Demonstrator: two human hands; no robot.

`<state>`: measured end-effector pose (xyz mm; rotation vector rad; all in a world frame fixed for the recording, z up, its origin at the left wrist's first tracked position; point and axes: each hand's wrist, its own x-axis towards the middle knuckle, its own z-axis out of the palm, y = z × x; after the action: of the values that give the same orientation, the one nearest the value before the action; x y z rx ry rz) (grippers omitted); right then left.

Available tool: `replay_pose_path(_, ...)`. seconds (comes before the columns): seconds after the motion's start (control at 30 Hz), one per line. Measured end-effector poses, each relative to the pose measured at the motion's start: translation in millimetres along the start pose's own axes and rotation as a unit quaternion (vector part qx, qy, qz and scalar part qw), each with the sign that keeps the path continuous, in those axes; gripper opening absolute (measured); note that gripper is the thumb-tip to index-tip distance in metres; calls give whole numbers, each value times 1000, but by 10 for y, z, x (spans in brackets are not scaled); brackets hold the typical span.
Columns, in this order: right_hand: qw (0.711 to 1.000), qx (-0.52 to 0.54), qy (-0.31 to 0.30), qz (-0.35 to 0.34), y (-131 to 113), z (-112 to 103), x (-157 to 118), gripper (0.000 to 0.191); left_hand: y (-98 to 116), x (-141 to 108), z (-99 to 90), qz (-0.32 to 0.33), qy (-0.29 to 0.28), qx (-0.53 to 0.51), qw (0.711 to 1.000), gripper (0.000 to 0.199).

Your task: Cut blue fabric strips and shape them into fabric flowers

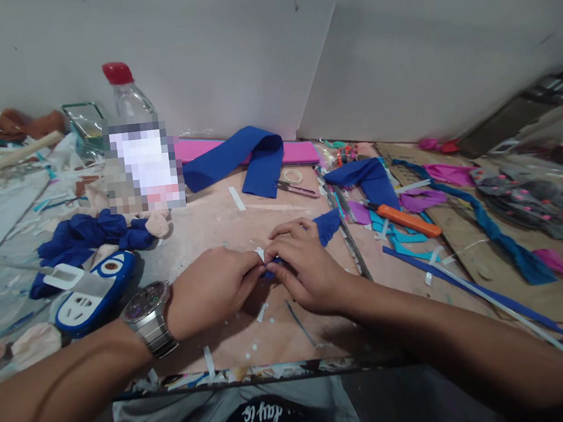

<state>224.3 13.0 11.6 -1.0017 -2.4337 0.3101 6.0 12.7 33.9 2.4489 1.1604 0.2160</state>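
My left hand (218,278) and my right hand (305,265) meet over the middle of the worktop, fingers pinched close together. Between them is a blue fabric strip (329,226); its free end sticks out beyond my right hand, while most of the rest is hidden by my fingers. A small white scrap shows at the fingertips, and I cannot make out what it is. Just behind my hands lie a pair of tweezers (299,187) and a roll of tape (292,176). A wider blue fabric band (260,153) curls over a pink strip (305,151) near the wall.
On the left are a blue-and-white power strip (96,294), blue scrunchies (95,234), a red-capped bottle (131,96) and a blurred-out phone screen. To the right lie an orange-handled cutter (408,220), cardboard (491,242) and fabric strips. Scraps litter the worktop.
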Motion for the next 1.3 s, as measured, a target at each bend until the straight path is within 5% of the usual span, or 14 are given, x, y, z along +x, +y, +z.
replay_pose_path(1.3,998,17,54,-18,31,-7,-1,8,-24,18,-39,-7,-13,-116,993,29)
